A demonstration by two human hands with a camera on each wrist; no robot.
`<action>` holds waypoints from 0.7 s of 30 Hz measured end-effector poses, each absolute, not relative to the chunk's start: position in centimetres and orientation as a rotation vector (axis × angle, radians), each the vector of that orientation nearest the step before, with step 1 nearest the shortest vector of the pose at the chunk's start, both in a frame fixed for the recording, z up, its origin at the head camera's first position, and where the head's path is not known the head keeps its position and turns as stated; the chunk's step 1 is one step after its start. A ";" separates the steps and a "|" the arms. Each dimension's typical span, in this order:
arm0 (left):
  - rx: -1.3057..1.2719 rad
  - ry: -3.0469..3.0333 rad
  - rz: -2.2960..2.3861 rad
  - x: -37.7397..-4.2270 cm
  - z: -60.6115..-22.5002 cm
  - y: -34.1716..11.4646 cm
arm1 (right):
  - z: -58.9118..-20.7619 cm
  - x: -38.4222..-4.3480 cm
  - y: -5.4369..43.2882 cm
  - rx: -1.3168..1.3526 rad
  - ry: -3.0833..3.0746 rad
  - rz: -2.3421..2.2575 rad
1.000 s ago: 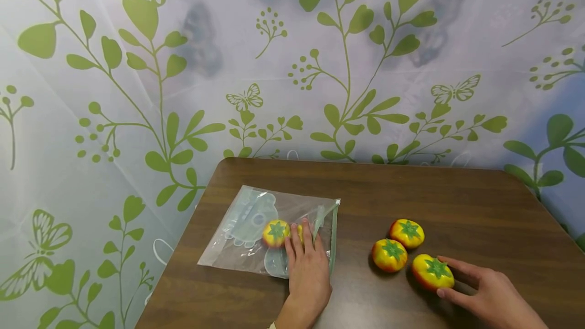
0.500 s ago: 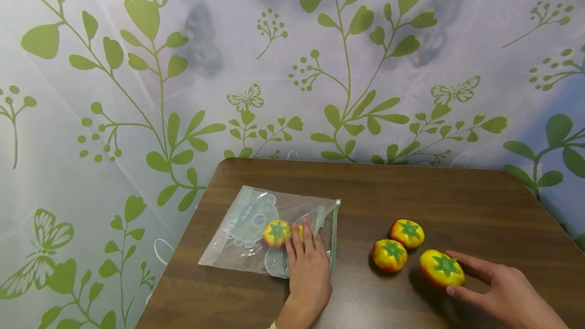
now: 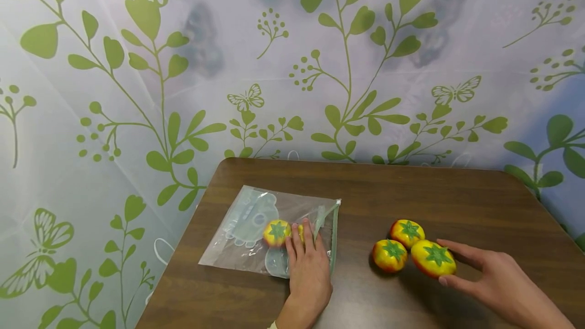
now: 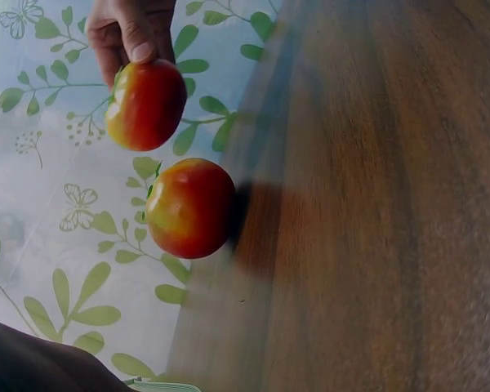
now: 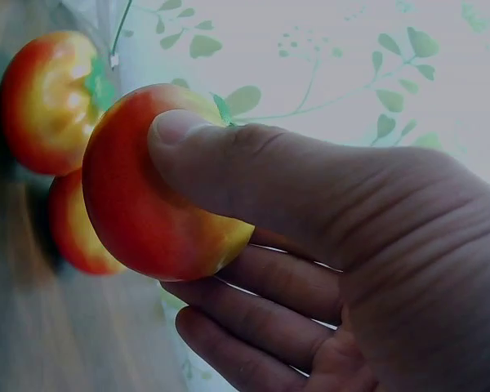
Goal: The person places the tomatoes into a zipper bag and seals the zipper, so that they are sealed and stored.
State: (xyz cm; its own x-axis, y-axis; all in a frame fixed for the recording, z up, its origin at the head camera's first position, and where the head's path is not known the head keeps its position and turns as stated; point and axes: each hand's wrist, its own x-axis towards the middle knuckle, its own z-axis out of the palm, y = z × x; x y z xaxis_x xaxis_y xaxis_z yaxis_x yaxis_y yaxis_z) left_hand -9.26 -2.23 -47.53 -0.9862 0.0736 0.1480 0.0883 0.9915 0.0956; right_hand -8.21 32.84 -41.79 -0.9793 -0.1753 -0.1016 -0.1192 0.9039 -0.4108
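Note:
My right hand [image 3: 495,278] pinches a yellow-red toy tomato [image 3: 431,264] with a green leafy top between thumb and fingers. In the left wrist view, this held tomato [image 4: 139,114] hangs clear of the table. Two more toy tomatoes, a nearer one [image 3: 388,263] and a farther one [image 3: 407,227], stand just left of it on the table. My left hand [image 3: 308,278] rests with straight fingers on a clear zip bag [image 3: 219,253]. Inside the bag lies a toy tomato [image 3: 276,240]; another yellow piece is mostly hidden beneath the fingers.
The brown wooden table [image 3: 356,182] has rounded back corners. Behind it hangs a leaf-and-butterfly patterned cloth [image 3: 274,75]. The bag's printed side faces up, and its green zip edge [image 3: 335,237] is on the right, beside the left hand.
The right hand has lifted the toy tomato off the table, moving it first rightward, then back left and away, toward the other two. The left hand has stayed on the bag.

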 end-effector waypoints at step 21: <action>-0.123 -2.997 -0.122 -9.3 -47.6 -2.2 | -39.6 -11.6 27.0 -0.498 2.901 -0.787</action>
State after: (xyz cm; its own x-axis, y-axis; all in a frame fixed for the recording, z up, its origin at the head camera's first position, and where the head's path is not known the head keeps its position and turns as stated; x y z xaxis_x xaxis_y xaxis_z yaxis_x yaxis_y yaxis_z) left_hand -9.32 -2.25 -47.59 -0.9870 0.0754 0.1422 0.0868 0.9934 0.0754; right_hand -11.63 26.98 -39.65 -0.9422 -0.3351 -0.0061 -0.2861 0.8136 -0.5061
